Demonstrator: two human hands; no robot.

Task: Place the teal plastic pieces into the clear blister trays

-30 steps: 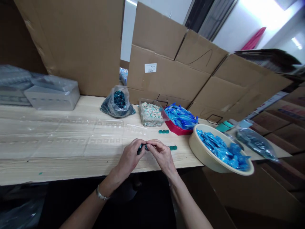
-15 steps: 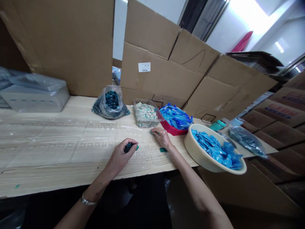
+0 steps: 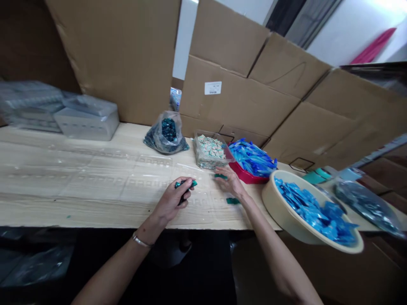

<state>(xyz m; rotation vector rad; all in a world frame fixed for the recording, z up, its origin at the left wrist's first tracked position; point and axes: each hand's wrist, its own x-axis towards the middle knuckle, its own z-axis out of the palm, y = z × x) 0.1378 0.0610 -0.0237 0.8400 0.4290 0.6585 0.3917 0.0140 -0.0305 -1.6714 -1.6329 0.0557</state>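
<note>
Near the front edge of the bench (image 3: 104, 217), the left hand (image 3: 171, 199) was raised over clear moulded trays (image 3: 104, 180). Its grip was closed round a few dark green pieces (image 3: 183, 198), and a brighter green piece (image 3: 191, 184) showed at the thumb and fingertips. A metal bracelet (image 3: 141, 241) circled that wrist.

Farther forward and to the right, the right hand (image 3: 233, 182) reached down with its fingers slightly curled over a green strip (image 3: 220, 176). Whether its grip had hold of the strip or merely touched it could not be told. A second green strip (image 3: 233, 201) lay on the bench side of that wrist, just beside the forearm.

Behind the hands stood a row of containers: an open plastic bag (image 3: 154, 139) with dark teal pieces (image 3: 168, 129) in its mouth, a clear tub (image 3: 206, 163) of pale and green chips (image 3: 210, 146), and a red tray (image 3: 251, 177) heaped with slender blue items (image 3: 252, 157). The tub and the tray stood close together. To the right of them, a cream basin (image 3: 276, 207) full of shiny blue packets (image 3: 307, 209) overhung the front edge. Past it lay a filled plastic bundle (image 3: 367, 207), blurred. Cardboard (image 3: 238, 101) rose along the back, bearing a white label (image 3: 213, 88).
</note>
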